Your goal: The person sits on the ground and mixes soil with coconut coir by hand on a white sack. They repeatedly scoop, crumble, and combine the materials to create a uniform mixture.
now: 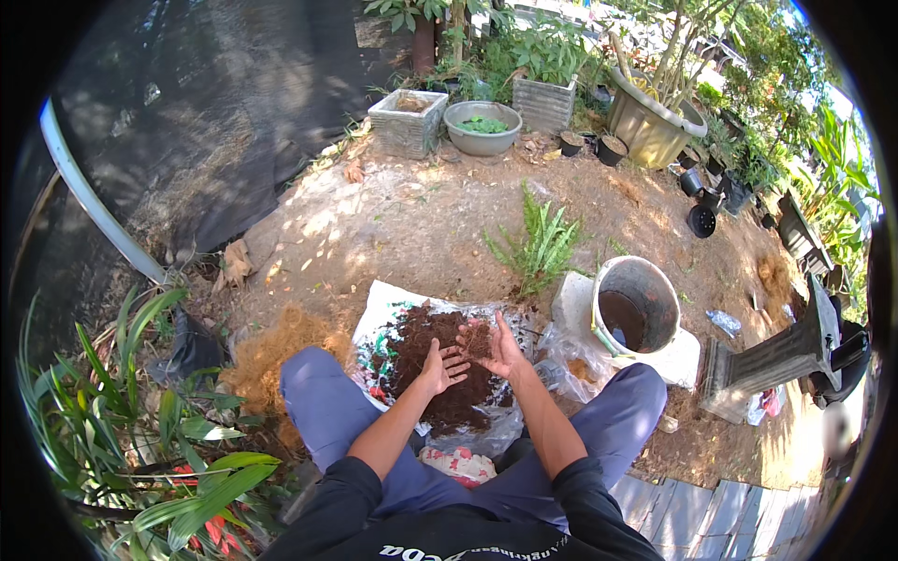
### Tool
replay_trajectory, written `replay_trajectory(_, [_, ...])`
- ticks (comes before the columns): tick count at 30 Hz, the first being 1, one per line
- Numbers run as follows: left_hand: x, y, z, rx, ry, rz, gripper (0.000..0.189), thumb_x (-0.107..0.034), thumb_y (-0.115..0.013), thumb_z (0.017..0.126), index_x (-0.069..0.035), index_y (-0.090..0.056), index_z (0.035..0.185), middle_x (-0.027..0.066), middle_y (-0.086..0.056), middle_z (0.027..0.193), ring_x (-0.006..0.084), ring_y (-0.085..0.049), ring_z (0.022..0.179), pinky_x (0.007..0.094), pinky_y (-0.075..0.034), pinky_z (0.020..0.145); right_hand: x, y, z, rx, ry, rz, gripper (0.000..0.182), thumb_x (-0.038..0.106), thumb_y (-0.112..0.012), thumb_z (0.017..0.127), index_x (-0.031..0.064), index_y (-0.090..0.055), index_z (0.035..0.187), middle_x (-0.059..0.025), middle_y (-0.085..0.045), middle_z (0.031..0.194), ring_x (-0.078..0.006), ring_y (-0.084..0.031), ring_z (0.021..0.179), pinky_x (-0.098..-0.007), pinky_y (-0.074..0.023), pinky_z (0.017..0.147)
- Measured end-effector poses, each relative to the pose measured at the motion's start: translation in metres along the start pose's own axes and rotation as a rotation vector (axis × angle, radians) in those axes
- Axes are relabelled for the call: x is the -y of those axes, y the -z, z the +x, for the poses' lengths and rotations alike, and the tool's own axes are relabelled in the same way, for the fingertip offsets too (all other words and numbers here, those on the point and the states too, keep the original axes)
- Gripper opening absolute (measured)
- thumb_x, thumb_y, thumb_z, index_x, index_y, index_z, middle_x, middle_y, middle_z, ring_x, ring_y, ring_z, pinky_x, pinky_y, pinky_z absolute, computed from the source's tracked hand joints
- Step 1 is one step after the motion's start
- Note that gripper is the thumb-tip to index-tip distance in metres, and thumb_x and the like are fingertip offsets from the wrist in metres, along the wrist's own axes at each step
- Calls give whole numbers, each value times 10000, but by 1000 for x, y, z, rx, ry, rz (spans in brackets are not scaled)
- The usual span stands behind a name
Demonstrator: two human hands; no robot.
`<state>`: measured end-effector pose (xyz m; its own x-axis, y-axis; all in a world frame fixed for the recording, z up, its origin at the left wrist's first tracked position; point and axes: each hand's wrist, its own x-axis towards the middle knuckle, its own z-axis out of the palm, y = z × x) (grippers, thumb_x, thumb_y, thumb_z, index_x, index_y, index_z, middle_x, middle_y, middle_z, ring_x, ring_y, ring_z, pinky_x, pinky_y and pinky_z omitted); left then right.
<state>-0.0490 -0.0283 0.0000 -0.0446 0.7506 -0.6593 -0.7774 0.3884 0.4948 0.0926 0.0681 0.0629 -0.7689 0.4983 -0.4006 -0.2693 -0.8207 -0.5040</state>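
Dark brown potting soil [421,343] lies heaped on a white plastic sack [375,298] spread on the ground between my knees. Over the heap, my right hand [501,347] is cupped around a clump of brown fibrous soil [477,340]. My left hand [443,368] is just to the left of it, palm turned inward, fingers apart, with nothing in it. A loose pile of tan coconut fibre [287,350] lies beside my left knee. Beyond the sack, a green fern [537,242] lies or stands on the bare earth; its base is hard to make out.
A dirty bucket [635,305] stands by my right knee, with clear plastic bags [575,361] beside it. A concrete pedestal [765,365] lies at the right. Planters, a grey basin [484,130] and small black pots [701,221] line the far edge. Long-leaved plants [203,484] crowd the left.
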Motion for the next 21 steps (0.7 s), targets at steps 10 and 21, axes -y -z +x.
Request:
replay_trajectory(10, [-7,1,-6,54,18,-206,597,-627,-322,913,-109,-442,1183,141,-524,1073,358,-569,1022,586,-408,942,-8,-8,1,154,-77,3,630,581,-373,928,45,-509,1230,-156,-590,1184,-286,-590,1069,-422,-515,898])
replay_trajectory(21, [-5,1,-6,69,6,-300,519,-564,-337,932,-107,-443,1154,154,-551,1075,365,-552,1074,574,-403,959,-5,-16,1,159,-29,-59,629,565,-359,938,25,-520,1218,-141,-604,1170,-308,-592,1069,-397,-491,934])
